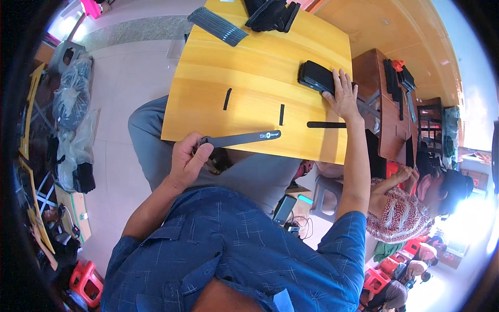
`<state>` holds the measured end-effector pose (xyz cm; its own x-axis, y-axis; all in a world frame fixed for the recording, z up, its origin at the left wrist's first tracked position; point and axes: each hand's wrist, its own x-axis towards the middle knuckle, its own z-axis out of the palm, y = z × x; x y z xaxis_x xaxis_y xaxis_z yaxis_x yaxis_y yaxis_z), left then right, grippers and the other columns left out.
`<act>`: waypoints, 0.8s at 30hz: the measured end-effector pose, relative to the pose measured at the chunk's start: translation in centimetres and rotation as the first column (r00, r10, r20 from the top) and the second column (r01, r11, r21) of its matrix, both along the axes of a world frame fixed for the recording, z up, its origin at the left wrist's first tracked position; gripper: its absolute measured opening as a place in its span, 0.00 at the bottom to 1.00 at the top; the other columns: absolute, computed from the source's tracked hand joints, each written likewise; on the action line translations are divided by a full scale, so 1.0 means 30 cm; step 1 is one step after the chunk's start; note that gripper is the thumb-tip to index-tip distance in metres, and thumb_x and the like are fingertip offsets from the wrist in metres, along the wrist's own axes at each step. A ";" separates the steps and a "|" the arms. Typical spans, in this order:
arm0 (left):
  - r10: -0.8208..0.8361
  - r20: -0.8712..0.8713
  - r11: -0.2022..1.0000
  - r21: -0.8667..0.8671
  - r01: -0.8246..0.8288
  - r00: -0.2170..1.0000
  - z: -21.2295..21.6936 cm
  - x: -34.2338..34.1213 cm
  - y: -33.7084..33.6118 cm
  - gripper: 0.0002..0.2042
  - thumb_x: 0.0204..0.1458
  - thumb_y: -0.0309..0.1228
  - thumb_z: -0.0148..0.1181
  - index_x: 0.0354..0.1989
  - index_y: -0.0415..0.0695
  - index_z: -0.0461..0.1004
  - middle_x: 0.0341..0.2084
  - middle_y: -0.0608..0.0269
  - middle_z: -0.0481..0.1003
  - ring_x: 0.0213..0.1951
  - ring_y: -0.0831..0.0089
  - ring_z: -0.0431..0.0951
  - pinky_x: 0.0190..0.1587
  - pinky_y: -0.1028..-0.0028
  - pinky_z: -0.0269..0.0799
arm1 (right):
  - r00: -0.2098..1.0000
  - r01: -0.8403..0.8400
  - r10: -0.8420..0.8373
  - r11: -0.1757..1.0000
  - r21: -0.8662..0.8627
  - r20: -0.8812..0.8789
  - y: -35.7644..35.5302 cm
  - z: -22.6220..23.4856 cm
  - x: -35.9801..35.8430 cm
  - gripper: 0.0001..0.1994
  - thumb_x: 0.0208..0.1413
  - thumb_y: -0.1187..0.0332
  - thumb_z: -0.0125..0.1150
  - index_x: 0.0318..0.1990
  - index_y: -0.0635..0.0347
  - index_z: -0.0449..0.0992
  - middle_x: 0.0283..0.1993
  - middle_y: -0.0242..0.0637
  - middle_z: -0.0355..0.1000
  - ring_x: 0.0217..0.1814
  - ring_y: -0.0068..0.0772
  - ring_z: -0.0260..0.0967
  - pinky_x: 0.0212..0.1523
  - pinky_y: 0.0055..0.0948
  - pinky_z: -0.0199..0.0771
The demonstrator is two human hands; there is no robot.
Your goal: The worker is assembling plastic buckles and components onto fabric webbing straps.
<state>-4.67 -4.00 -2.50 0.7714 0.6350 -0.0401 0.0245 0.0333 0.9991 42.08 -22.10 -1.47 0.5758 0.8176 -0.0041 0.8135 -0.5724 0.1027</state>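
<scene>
1. The left hand (186, 161) is curled shut, pinching one end of a long flat strap (241, 139); the strap is dark grey, thin and smooth, and it has a small white mark near its far end; it lies across the near edge of the table (249, 62).
2. The right hand (343, 96) is spread flat, fingers apart, pressing on a black pouch (315, 76) at the right side of the table; the pouch is boxy with round corners and looks a bit shiny; I cannot tell if anything is inside it.
3. The table is yellow wood, smooth and glossy, with lines of grain.
4. Three short black strips lie on the wood; one small strip (227, 99) is to the left, one (281, 115) is in the middle, and a longer one (326, 125) lies flat just under the right hand.
5. At the far edge sits a ribbed pad (218, 26), dark and bumpy with lines; beside it is a pile of black gear (272, 14), soft and folded.
6. On the floor to the left are clear plastic bags (73, 93); they are crinkly and hold dark things.
7. To the right stands a brown desk (375, 78) with black items on it; another person in a patterned top (400, 216) sits below it.
8. A red stool (86, 283) is at the lower left.
</scene>
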 end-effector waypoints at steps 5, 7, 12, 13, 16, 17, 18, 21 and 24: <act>-0.016 -0.026 1.000 -0.006 0.016 1.000 0.005 0.017 0.016 0.14 0.65 0.35 0.60 0.28 0.40 0.70 0.19 0.73 0.64 0.25 0.83 0.62 0.28 0.77 0.57 | 0.990 -0.028 0.031 0.999 -0.023 0.139 -0.002 -0.061 0.025 0.43 0.64 0.47 0.58 0.80 0.48 0.44 0.82 0.45 0.43 0.84 0.55 0.37 0.76 0.71 0.41; -0.011 -0.037 1.000 -0.024 0.010 0.999 0.002 0.021 0.023 0.14 0.65 0.35 0.60 0.29 0.41 0.70 0.20 0.73 0.64 0.24 0.84 0.62 0.27 0.78 0.57 | 0.991 -0.038 0.041 0.999 -0.026 0.125 0.014 -0.065 0.054 0.42 0.65 0.47 0.56 0.80 0.48 0.44 0.82 0.45 0.44 0.84 0.54 0.37 0.76 0.71 0.41; 0.033 -0.029 0.984 -0.174 -0.038 0.999 0.005 0.041 0.038 0.13 0.67 0.35 0.57 0.30 0.43 0.70 0.20 0.74 0.66 0.22 0.86 0.62 0.26 0.80 0.58 | 0.989 -0.075 0.078 0.997 -0.027 0.127 0.064 -0.086 0.167 0.42 0.66 0.44 0.54 0.80 0.48 0.43 0.82 0.46 0.44 0.84 0.53 0.39 0.76 0.71 0.40; 0.003 -0.033 0.977 -0.212 -0.010 0.999 0.009 0.039 0.049 0.13 0.68 0.35 0.56 0.30 0.44 0.69 0.20 0.75 0.66 0.22 0.86 0.63 0.25 0.81 0.58 | 0.988 -0.079 0.082 0.996 -0.027 0.129 0.080 -0.090 0.188 0.42 0.66 0.44 0.53 0.80 0.47 0.43 0.82 0.46 0.44 0.84 0.54 0.39 0.76 0.71 0.40; -0.036 -0.050 0.948 -0.317 0.019 0.998 0.018 0.039 0.080 0.13 0.68 0.36 0.54 0.30 0.46 0.69 0.20 0.75 0.67 0.21 0.87 0.63 0.24 0.82 0.58 | 0.989 -0.083 0.081 0.997 0.006 0.123 0.123 -0.088 0.260 0.48 0.61 0.31 0.50 0.80 0.46 0.43 0.82 0.46 0.45 0.84 0.54 0.39 0.75 0.72 0.38; -0.054 -0.050 0.925 -0.379 0.031 0.997 0.018 0.039 0.088 0.14 0.69 0.37 0.54 0.29 0.46 0.69 0.20 0.75 0.67 0.21 0.87 0.63 0.24 0.82 0.58 | 0.990 -0.068 0.068 0.998 -0.004 0.120 0.140 -0.081 0.275 0.50 0.59 0.28 0.50 0.80 0.46 0.44 0.82 0.46 0.44 0.84 0.54 0.39 0.75 0.73 0.38; -0.048 -0.061 0.923 -0.383 0.021 0.997 0.013 0.041 0.095 0.14 0.69 0.37 0.54 0.29 0.46 0.69 0.20 0.75 0.67 0.21 0.87 0.63 0.24 0.82 0.58 | 0.990 -0.066 0.066 0.998 -0.002 0.125 0.145 -0.081 0.296 0.54 0.55 0.25 0.52 0.80 0.46 0.44 0.83 0.46 0.44 0.84 0.54 0.38 0.75 0.73 0.37; -0.086 -0.125 0.889 -0.457 0.020 0.988 0.007 0.048 0.116 0.15 0.68 0.39 0.56 0.28 0.46 0.70 0.19 0.75 0.68 0.20 0.87 0.63 0.22 0.82 0.57 | 0.985 -0.079 0.080 0.997 -0.016 0.154 0.146 -0.052 0.300 0.56 0.52 0.24 0.55 0.80 0.47 0.44 0.83 0.49 0.43 0.85 0.54 0.37 0.75 0.74 0.36; -0.152 -0.264 0.921 -0.388 0.040 0.953 0.006 0.053 0.132 0.16 0.67 0.42 0.57 0.27 0.47 0.71 0.18 0.75 0.68 0.19 0.88 0.63 0.21 0.82 0.57 | 0.961 -0.198 0.146 0.955 0.221 0.234 0.134 0.002 0.252 0.54 0.54 0.29 0.59 0.79 0.52 0.46 0.81 0.51 0.47 0.83 0.56 0.41 0.74 0.73 0.39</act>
